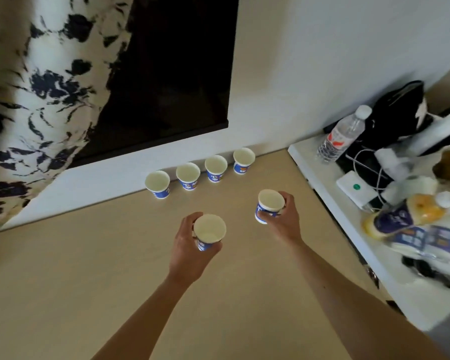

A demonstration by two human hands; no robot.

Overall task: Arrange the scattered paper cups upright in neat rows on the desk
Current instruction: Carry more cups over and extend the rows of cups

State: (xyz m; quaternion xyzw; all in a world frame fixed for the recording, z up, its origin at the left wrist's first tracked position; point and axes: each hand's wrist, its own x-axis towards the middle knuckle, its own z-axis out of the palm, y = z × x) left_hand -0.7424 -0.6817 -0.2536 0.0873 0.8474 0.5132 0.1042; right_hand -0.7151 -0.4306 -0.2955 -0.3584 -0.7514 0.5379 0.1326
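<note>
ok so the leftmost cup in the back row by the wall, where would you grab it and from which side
Grip the leftmost cup around its side wall just below the rim, coming from the near, desk side. It stands upright with its open mouth up, the wall is close behind it, and a neighbouring cup sits close on its right, so front and left are the free sides.

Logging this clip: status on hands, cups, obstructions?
Left hand and right hand each hold one upright cup. Four-cup row stands by the wall. Desk ahead unobstructed.

Paper cups point(157, 183) matt white inside (blue printed outside); desk point(63, 281) smooth matt beige; water bottle point(342, 135) clear glossy plastic.
</note>
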